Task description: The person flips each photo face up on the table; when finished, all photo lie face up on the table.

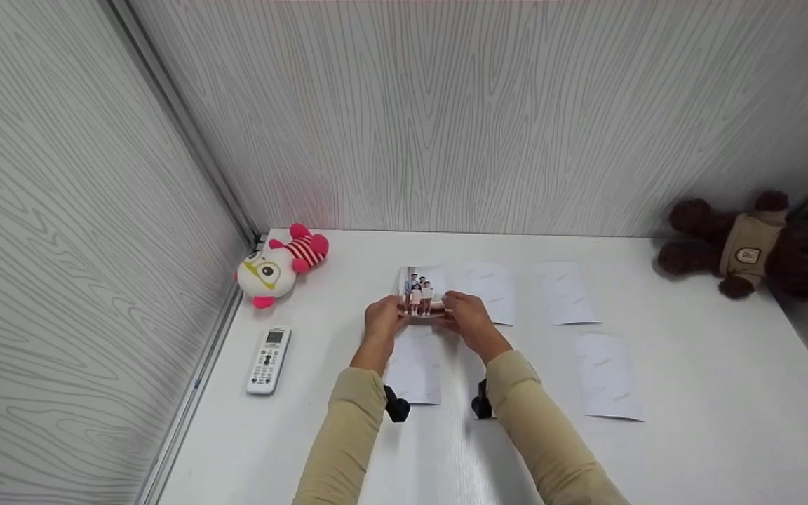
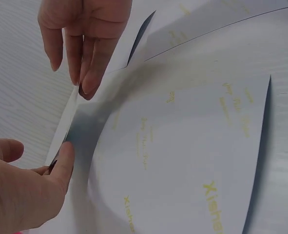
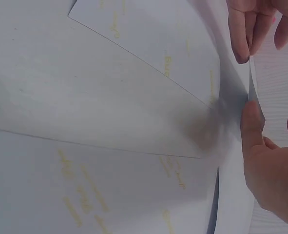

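Well to the left of the photo (image 1: 421, 289), a plush toy (image 1: 278, 268) with a white head and striped body lies on the white surface (image 1: 712, 379). Also left of the photo but nearer the person, a white remote control (image 1: 268, 360) lies with its keys up. At the photo's left edge, the left hand (image 1: 382, 324) pinches it in its fingers. The photo, a picture of people standing together, is held between both hands; whether it touches the surface, I cannot tell. Just on the photo's near side lies a white sheet (image 1: 415, 372) with faint yellow lettering. At the photo's right edge, the right hand (image 1: 470, 319) has its fingers closed on it too. Right of the photo lie a second sheet (image 1: 492, 287), then a third sheet (image 1: 569, 293), and a fourth sheet (image 1: 607, 375) nearer the person. Far right of the photo, a brown teddy bear (image 1: 751, 245) lies down.
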Tool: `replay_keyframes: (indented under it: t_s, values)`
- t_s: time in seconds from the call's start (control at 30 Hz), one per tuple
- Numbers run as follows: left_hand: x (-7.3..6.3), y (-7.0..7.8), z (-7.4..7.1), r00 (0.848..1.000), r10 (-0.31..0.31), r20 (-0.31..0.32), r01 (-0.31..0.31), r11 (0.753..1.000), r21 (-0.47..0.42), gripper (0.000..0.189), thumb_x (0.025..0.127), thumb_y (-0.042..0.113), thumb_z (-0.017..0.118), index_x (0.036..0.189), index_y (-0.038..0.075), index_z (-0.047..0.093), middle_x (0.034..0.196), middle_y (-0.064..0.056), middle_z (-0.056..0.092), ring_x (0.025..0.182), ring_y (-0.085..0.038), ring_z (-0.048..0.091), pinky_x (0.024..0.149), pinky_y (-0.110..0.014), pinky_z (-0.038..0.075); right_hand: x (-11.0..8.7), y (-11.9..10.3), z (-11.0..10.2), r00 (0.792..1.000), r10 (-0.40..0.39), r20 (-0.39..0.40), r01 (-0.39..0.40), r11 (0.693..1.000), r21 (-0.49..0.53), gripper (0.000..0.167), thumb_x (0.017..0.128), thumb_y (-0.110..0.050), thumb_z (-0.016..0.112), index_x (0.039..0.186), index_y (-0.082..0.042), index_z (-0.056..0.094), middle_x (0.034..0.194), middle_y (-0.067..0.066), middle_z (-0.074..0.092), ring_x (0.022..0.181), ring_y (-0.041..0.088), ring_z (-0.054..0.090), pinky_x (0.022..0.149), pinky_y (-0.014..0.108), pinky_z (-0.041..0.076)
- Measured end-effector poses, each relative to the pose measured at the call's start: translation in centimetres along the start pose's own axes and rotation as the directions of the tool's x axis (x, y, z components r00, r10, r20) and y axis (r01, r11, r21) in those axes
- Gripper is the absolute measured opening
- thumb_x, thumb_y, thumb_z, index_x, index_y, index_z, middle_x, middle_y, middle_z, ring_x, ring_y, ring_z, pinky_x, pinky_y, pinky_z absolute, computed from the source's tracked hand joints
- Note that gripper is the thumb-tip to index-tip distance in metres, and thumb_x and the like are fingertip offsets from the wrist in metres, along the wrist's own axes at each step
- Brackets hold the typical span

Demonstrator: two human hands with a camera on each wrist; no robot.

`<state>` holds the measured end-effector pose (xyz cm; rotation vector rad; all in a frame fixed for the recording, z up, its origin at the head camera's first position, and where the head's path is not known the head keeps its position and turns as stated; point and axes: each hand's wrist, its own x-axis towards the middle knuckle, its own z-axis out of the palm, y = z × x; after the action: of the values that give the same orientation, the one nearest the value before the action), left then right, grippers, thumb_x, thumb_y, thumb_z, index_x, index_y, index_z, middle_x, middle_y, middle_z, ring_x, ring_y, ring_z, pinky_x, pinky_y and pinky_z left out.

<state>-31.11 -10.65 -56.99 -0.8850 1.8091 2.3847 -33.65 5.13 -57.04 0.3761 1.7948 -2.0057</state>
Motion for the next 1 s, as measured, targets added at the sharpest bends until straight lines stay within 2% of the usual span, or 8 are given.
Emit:
replay_keyframes:
  t_s: [0.2, 0.33, 0.47, 0.53, 0.6, 0.7, 0.8, 1.0]
  values:
    - [-0.1, -0.3, 0.0, 1.0, -0.009, -0.015, 0.011, 0.996, 0.085, 0.032, 0.098, 0.015, 0.053, 0.12, -0.007, 0.062, 0.104, -0.012, 0.059, 0.092, -0.019, 0.056, 0.098, -0.039, 0.054, 0.2, 0.4, 0.4, 1.0, 0.003, -0.016, -0.003, 1.0, -0.007, 0.055, 0.106, -0.016, 0.049, 0.153, 0.007, 0.033, 0.152, 0.021, 0.045, 0.113, 0.021, 0.057, 0.103, 0.036, 0.052]
    - [0.2, -0.3, 0.0, 0.999, -0.001, -0.035, 0.005, 0.994, 0.113, 0.037, 0.1, 0.017, 0.052, 0.127, -0.005, 0.062, 0.114, -0.016, 0.062, 0.093, -0.02, 0.057, 0.098, -0.038, 0.053, 0.2, 0.3, 0.4, 1.0, -0.013, -0.019, 0.013, 1.0, 0.016, 0.061, 0.105, -0.015, 0.05, 0.157, 0.005, 0.025, 0.158, 0.022, 0.039, 0.121, 0.025, 0.055, 0.109, 0.04, 0.049]
    - [0.6, 0.0, -0.1, 1.0, 0.015, -0.014, -0.013, 0.992, 0.122, 0.046, 0.102, 0.019, 0.05, 0.141, -0.005, 0.054, 0.141, -0.021, 0.055, 0.117, -0.027, 0.059, 0.106, -0.039, 0.05, 0.2, 0.3, 0.2, 1.0, -0.026, 0.005, 0.026, 0.999, 0.031, 0.066, 0.104, -0.015, 0.05, 0.161, -0.001, 0.019, 0.159, 0.023, 0.037, 0.135, 0.032, 0.051, 0.114, 0.043, 0.045]
    - [0.7, 0.1, -0.3, 1.0, 0.024, 0.015, -0.026, 0.99, 0.142, 0.051, 0.103, 0.019, 0.049, 0.148, -0.004, 0.046, 0.153, -0.021, 0.046, 0.134, -0.032, 0.052, 0.113, -0.041, 0.046, 0.2, 0.3, 0.0, 1.0, -0.025, 0.013, 0.025, 1.0, 0.012, 0.067, 0.104, -0.017, 0.05, 0.161, -0.003, 0.018, 0.16, 0.023, 0.037, 0.14, 0.032, 0.048, 0.116, 0.043, 0.043]
    - [0.7, 0.2, -0.4, 0.998, 0.035, 0.05, -0.043, 0.985, 0.165, 0.058, 0.103, 0.02, 0.048, 0.155, -0.003, 0.034, 0.162, -0.02, 0.035, 0.146, -0.035, 0.041, 0.118, -0.043, 0.041, 0.2, 0.3, 0.0, 0.999, -0.027, 0.022, 0.027, 1.0, -0.01, 0.067, 0.104, -0.018, 0.05, 0.162, -0.004, 0.019, 0.161, 0.022, 0.034, 0.144, 0.032, 0.045, 0.117, 0.042, 0.042]
    - [0.7, 0.3, -0.5, 0.995, 0.046, 0.093, -0.065, 0.975, 0.212, 0.06, 0.105, 0.022, 0.047, 0.158, 0.0, 0.029, 0.164, -0.021, 0.031, 0.15, -0.036, 0.033, 0.123, -0.045, 0.033, 0.2, 0.2, 0.0, 0.999, -0.038, 0.032, 0.038, 0.999, -0.015, 0.067, 0.104, -0.019, 0.051, 0.162, -0.005, 0.019, 0.163, 0.022, 0.031, 0.147, 0.033, 0.04, 0.118, 0.042, 0.04]
    - [0.9, 0.2, -0.5, 0.993, 0.053, 0.11, -0.079, 0.966, 0.247, 0.06, 0.105, 0.024, 0.047, 0.158, 0.001, 0.029, 0.162, -0.021, 0.034, 0.151, -0.035, 0.033, 0.125, -0.045, 0.028, 0.2, 0.3, 0.0, 0.998, -0.044, 0.044, 0.045, 0.999, -0.005, 0.067, 0.105, -0.018, 0.051, 0.162, -0.005, 0.018, 0.164, 0.023, 0.028, 0.149, 0.035, 0.036, 0.12, 0.042, 0.038]
    - [0.9, 0.2, -0.5, 0.995, 0.056, 0.085, -0.078, 0.959, 0.274, 0.06, 0.104, 0.025, 0.049, 0.156, 0.0, 0.034, 0.161, -0.019, 0.037, 0.152, -0.033, 0.031, 0.126, -0.044, 0.026, 0.2, 0.2, 0.1, 0.998, -0.031, 0.051, 0.032, 0.999, -0.027, 0.067, 0.105, -0.02, 0.05, 0.162, -0.006, 0.018, 0.165, 0.023, 0.026, 0.151, 0.036, 0.034, 0.122, 0.041, 0.035]
